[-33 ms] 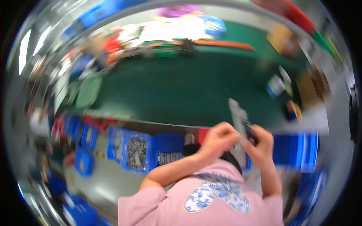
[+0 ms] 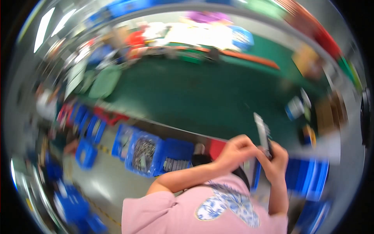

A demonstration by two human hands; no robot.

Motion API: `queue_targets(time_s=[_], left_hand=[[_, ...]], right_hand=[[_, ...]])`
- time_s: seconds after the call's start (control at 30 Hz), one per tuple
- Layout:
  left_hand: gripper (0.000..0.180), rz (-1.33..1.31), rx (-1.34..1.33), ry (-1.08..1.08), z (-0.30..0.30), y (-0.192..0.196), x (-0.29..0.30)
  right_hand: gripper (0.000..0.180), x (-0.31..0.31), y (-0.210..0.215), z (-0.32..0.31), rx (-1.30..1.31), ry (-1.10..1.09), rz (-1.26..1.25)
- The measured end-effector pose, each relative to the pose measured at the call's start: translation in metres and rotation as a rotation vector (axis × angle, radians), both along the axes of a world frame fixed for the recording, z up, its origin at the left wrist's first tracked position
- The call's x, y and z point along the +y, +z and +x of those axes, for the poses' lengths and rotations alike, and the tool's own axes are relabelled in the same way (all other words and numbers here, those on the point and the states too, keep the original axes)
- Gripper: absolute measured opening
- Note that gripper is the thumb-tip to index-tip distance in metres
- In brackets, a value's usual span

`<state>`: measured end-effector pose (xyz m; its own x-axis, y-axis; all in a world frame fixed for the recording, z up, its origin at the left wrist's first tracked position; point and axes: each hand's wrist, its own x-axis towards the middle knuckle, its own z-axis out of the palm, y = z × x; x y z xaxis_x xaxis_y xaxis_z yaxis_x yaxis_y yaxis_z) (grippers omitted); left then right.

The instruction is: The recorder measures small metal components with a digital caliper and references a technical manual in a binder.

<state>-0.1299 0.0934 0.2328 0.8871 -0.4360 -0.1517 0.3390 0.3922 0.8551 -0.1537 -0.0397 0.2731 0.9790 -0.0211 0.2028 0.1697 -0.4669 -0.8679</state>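
Note:
My right hand is closed round the lower end of a long, narrow, light-grey piece with a dark part along one side. It points up and away over the near edge of the green-topped table. Its exact kind is blurred. My left hand reaches in from the left, its fingers pinched together close to my right thumb. Whatever lies between those fingertips, if anything, is too small to make out.
Below the table's edge stand blue bins, one holding many small metal parts, another flat grey pieces. Blue crates are at the right. A cardboard box and a white-and-blue container sit on the table's right. An orange bar lies farther back.
The whole view has tilted and shifted, so the table and bins sit differently. My hands stay close together, the right one still holding the grey piece.

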Motion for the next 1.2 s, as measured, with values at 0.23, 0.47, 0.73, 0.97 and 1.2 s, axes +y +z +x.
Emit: queue_targets(time_s=[0.23, 0.47, 0.73, 0.97, 1.2], left_hand=[[0.017, -0.244, -0.036, 0.021, -0.012, -0.035, -0.008], [0.006, -0.516, 0.273, 0.139, -0.008, -0.045, 0.008], [0.009, -0.614, 0.294, 0.082, -0.009, -0.051, 0.013], [0.011, -0.548, 0.258, 0.185, -0.009, -0.049, 0.013], [0.019, -0.544, 0.275, 0.205, -0.006, -0.056, 0.007]], right_hand=[[0.012, -0.01, -0.035, 0.0, 0.239, -0.011, 0.383], [0.008, 0.006, -0.035, 0.024, 0.279, 0.212, 0.409], [0.014, 0.031, -0.037, 0.02, 0.285, 0.218, 0.298], [0.014, 0.038, -0.049, 0.02, -0.024, 0.282, 0.164], [0.01, 0.045, -0.041, 0.013, 0.009, 0.359, 0.106]])
